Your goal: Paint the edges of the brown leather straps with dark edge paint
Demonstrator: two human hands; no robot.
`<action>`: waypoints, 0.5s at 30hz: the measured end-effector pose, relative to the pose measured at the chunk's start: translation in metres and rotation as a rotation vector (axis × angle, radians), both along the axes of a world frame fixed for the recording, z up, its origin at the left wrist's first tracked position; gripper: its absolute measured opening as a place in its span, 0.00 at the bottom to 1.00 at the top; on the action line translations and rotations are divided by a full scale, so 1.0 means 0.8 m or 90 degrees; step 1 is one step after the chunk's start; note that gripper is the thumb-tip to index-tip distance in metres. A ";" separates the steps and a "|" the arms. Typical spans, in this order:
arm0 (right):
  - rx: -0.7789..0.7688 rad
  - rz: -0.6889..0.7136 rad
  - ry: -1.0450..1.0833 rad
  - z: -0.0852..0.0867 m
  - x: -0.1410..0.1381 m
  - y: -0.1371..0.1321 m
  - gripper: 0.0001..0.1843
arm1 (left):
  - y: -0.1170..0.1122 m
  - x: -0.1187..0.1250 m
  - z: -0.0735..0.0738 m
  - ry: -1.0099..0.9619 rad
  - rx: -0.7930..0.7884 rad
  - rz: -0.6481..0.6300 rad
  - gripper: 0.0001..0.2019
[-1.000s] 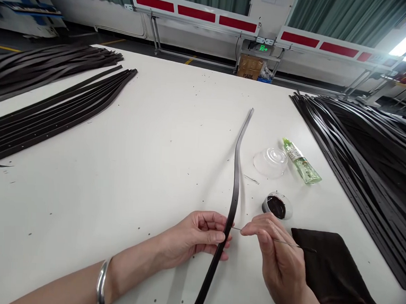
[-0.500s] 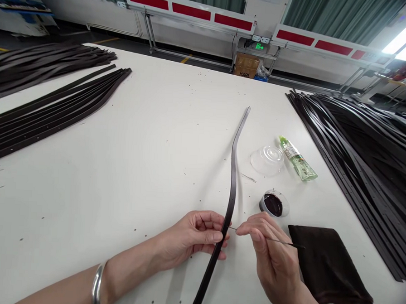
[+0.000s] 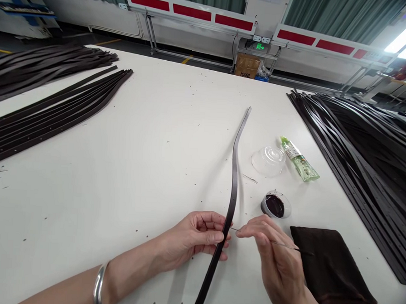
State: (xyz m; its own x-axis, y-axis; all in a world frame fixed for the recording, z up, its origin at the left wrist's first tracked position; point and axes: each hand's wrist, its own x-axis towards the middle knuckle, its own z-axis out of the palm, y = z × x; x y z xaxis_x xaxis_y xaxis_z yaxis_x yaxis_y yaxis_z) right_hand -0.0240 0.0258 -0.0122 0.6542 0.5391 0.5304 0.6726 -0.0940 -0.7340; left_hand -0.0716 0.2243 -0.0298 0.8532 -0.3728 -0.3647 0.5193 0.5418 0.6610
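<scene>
A long dark brown leather strap [image 3: 234, 181] stands on edge across the white table [image 3: 156, 136], running from the near edge up to the middle. My left hand [image 3: 193, 237] pinches it low down, thumb and fingers closed on the strap. My right hand [image 3: 275, 260] holds a thin metal needle-like tool [image 3: 286, 246], fingers pinched, with its tip touching the strap's right side beside my left thumb. A small open pot of dark dye [image 3: 275, 205] sits just beyond my right hand.
A folded dark brown cloth [image 3: 333, 270] lies at the right. A clear plastic lid [image 3: 269, 160] and a green bottle [image 3: 299, 159] lie past the pot. Piles of dark straps cover the right [image 3: 366, 160] and left [image 3: 48, 107] of the table.
Hands and strap stay nearly still; the camera view has shifted slightly. The tool tip remains against the strap.
</scene>
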 end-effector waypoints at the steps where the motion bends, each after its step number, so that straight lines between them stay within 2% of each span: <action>1: 0.020 -0.026 0.025 -0.003 -0.001 -0.003 0.18 | 0.000 0.000 -0.001 0.002 -0.002 0.004 0.08; 4: 0.095 -0.151 0.115 -0.009 -0.004 -0.004 0.18 | 0.001 -0.002 -0.003 0.007 -0.011 0.015 0.10; 6: 0.087 -0.190 0.218 -0.010 -0.003 0.001 0.13 | 0.001 -0.003 -0.004 0.006 -0.022 0.021 0.10; 9: 0.052 -0.129 0.418 -0.008 0.002 0.018 0.08 | 0.001 -0.004 -0.003 -0.009 -0.031 0.021 0.12; 11: 0.085 -0.091 0.519 -0.007 0.009 0.028 0.10 | 0.002 -0.005 -0.003 -0.015 -0.029 0.024 0.13; 15: 0.148 -0.116 0.574 -0.004 0.027 0.039 0.13 | 0.002 -0.010 -0.003 -0.007 -0.040 0.014 0.11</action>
State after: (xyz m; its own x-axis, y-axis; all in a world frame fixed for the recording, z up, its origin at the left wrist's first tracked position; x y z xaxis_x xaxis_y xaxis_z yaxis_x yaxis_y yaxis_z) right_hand -0.0027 0.0569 -0.0157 0.9333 0.3332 -0.1343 -0.1671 0.0718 -0.9833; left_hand -0.0797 0.2259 -0.0319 0.8655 -0.3756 -0.3313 0.4992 0.5943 0.6306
